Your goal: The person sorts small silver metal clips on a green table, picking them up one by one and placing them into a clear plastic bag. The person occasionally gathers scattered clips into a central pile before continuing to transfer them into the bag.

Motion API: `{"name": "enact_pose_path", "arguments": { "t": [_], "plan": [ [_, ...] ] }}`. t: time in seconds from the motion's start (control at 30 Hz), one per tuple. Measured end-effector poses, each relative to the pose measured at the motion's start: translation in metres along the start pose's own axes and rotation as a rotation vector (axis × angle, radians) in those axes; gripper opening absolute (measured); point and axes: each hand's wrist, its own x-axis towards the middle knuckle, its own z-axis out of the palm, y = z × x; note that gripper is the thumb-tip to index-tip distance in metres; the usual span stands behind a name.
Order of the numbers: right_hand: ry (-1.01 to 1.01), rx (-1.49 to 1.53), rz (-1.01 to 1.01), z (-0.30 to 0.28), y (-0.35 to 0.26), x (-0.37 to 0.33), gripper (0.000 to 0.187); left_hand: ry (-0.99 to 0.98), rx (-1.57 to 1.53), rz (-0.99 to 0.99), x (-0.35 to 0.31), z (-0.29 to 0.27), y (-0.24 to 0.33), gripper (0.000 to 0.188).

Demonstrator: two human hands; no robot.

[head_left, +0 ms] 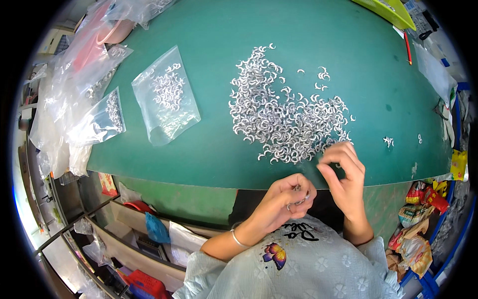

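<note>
A broad heap of small silvery crescent-shaped metal pieces (pixel 279 112) is spread over the green tabletop (pixel 209 65). At the table's near edge my left hand (pixel 288 199) is closed round several of these crescents, which show between its thumb and fingers. My right hand (pixel 347 174) is at the heap's near right border, its fingers bent and their tips close to the thumb. Whether a piece sits in that pinch is too small to tell. Left of the heap lies a clear plastic bag (pixel 181 119) with a cluster of crescents at its upper part.
Another clear bag with crescents (pixel 107 119) and crumpled plastic sheeting (pixel 59 109) cover the table's left side. A pink basin (pixel 117 32) stands far left, a yellow-green tray (pixel 391 12) far right near a red pen (pixel 408 50). A few stray pieces (pixel 388 142) lie on the right.
</note>
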Motion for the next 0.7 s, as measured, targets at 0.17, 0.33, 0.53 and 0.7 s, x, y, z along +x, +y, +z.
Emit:
{"name": "enact_pose_path", "arguments": {
  "t": [0.17, 0.33, 0.53, 0.7],
  "plan": [
    [-0.246, -0.290, -0.196, 0.028, -0.012, 0.023, 0.036, 0.042, 0.078, 0.125, -0.016, -0.004, 0.004, 0.010],
    [-0.194, -0.380, -0.281, 0.036, 0.006, 0.019, 0.025, 0.129, 0.108, 0.102, -0.024, -0.008, 0.009, 0.005],
    [0.023, -0.461, -0.317, 0.023, 0.018, 0.020, 0.020, 0.167, 0.142, 0.107, -0.021, -0.010, 0.004, 0.016],
    [0.182, -0.499, -0.219, 0.013, 0.019, 0.020, 0.018, 0.184, 0.308, 0.076, -0.022, -0.011, 0.000, 0.016]
  ]
}}
